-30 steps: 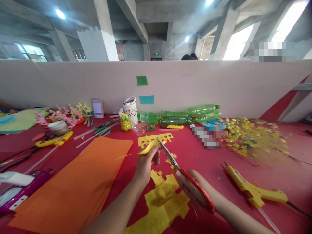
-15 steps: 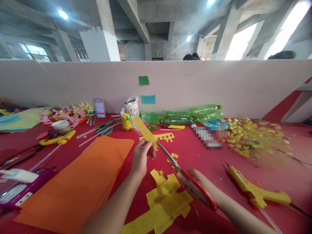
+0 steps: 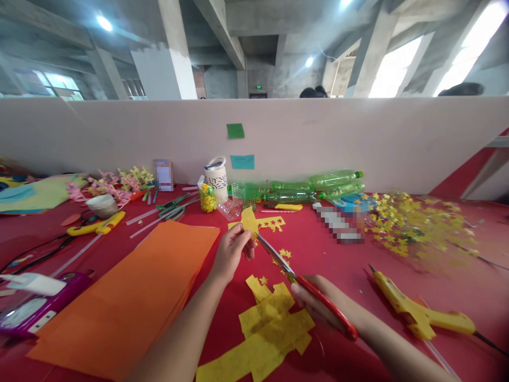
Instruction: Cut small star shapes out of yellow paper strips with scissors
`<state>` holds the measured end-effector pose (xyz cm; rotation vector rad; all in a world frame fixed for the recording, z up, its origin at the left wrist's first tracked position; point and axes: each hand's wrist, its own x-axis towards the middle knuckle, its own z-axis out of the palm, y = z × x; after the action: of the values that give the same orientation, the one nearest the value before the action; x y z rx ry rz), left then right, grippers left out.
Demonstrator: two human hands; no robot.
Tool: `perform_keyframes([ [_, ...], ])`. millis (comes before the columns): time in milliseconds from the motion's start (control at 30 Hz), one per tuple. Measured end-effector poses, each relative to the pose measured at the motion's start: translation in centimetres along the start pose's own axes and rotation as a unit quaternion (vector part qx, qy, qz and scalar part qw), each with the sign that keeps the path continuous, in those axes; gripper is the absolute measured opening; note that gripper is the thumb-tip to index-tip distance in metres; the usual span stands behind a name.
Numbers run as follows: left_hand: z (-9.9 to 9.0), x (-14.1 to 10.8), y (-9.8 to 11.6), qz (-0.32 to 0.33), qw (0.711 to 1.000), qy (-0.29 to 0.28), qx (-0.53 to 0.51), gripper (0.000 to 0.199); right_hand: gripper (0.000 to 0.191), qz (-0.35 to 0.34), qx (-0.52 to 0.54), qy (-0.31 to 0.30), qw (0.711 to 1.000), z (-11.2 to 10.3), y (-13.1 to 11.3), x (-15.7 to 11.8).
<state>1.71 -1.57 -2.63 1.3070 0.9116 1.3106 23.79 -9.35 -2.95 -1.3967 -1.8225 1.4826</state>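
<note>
A small piece of yellow paper (image 3: 248, 218) is pinched upright in my left hand (image 3: 234, 246), above the middle of the red table. My right hand (image 3: 322, 297) grips a pair of red-handled scissors (image 3: 278, 259), whose blade tips meet the paper's edge beside my left fingers. The blades look nearly closed. Below my hands lie overlapping yellow paper strips (image 3: 266, 339), some with cut edges. Small yellow stars (image 3: 285, 253) lie beyond the blades. Behind my left hand is a yellow strip with star shapes (image 3: 274, 223).
Orange sheets (image 3: 139, 297) lie at left, near a purple power strip (image 3: 43, 313) and a yellow glue gun (image 3: 97, 225). Another glue gun (image 3: 417, 307) lies at right. Green bottles (image 3: 294, 191) and a white cup (image 3: 216, 180) stand before the partition (image 3: 318, 132). Yellow star sprigs (image 3: 413, 228) spread at right.
The yellow paper in my left hand has turned and now shows as a shorter, more upright piece. The scissors and my right hand have barely shifted.
</note>
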Motion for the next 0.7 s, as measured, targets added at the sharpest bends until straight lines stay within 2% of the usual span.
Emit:
perform_keyframes([
  [167, -0.05, 0.05, 0.00, 0.000, 1.000, 0.007, 0.002, 0.023, 0.049, 0.005, -0.002, 0.001, 1.000, 0.00, 0.11, 0.01],
  [700, -0.45, 0.20, -0.09, 0.010, 0.999, -0.023, 0.031, 0.025, 0.051, 0.017, -0.019, 0.011, 1.000, -0.07, -0.39, 0.03],
])
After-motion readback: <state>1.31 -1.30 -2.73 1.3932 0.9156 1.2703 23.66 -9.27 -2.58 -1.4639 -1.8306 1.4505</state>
